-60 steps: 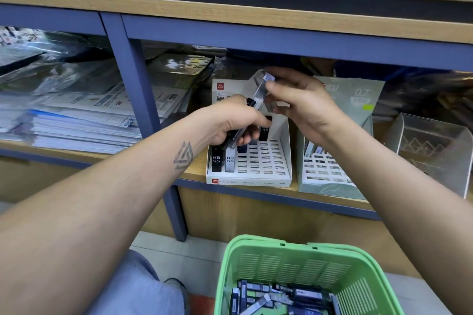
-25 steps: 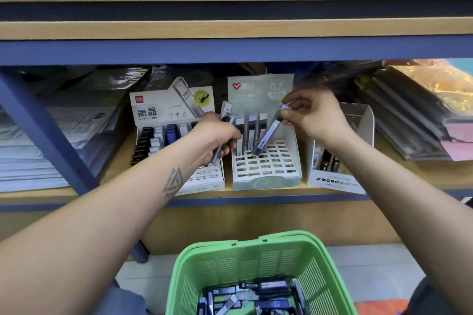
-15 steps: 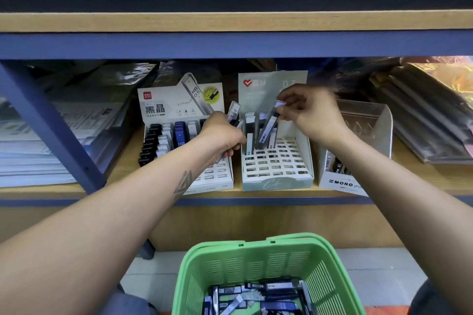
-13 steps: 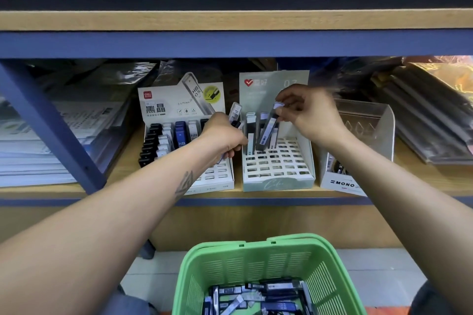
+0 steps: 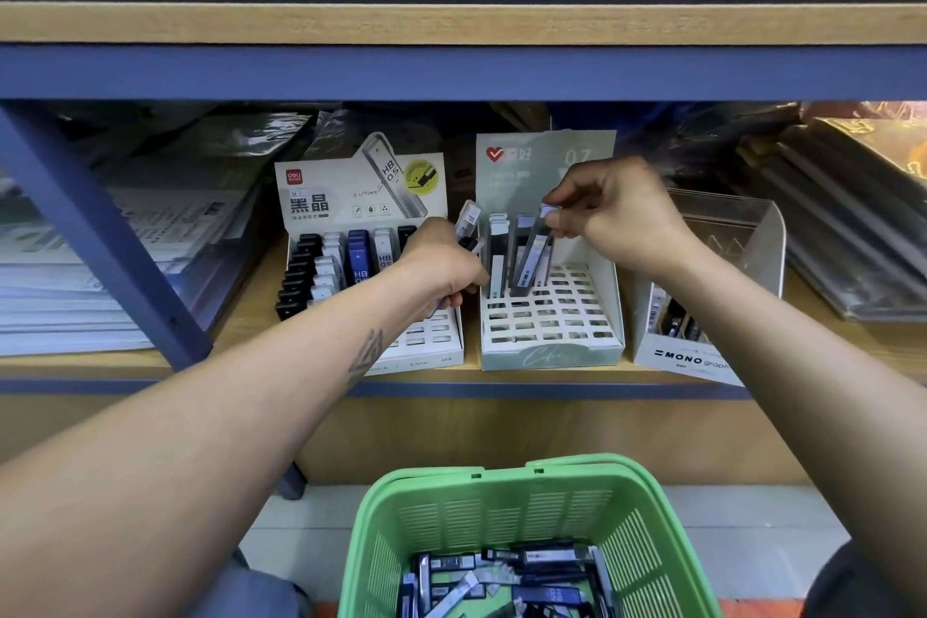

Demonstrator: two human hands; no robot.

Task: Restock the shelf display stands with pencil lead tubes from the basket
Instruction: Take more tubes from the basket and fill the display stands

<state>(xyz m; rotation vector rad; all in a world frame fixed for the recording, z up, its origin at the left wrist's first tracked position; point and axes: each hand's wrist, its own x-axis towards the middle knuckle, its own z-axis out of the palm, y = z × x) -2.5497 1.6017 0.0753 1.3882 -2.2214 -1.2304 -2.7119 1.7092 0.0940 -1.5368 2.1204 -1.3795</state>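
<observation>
My right hand (image 5: 614, 213) pinches the white cap of a grey pencil lead tube (image 5: 532, 252) whose lower end sits in the back row of the pale green 0.7 display stand (image 5: 551, 351). My left hand (image 5: 441, 266) grips a clear lead tube (image 5: 466, 219) that sticks up between the green stand and the white HB 0.5 stand (image 5: 321, 201) to its left. The white stand holds several black, white and blue tubes. A green basket (image 5: 531, 482) with several loose tubes sits below, in front of the shelf.
A MONO display box (image 5: 692, 359) with a clear back stands right of the green stand. Stacked paper packs (image 5: 75, 296) fill the shelf's left bay beyond a blue upright post (image 5: 95, 226). Dark wrapped packs (image 5: 853, 226) lie at the right. A blue shelf rail (image 5: 451, 73) runs overhead.
My right hand has lowered the grey tube into the green stand's back row and it stands steeper. My left hand stays by the stands with its clear tube.
</observation>
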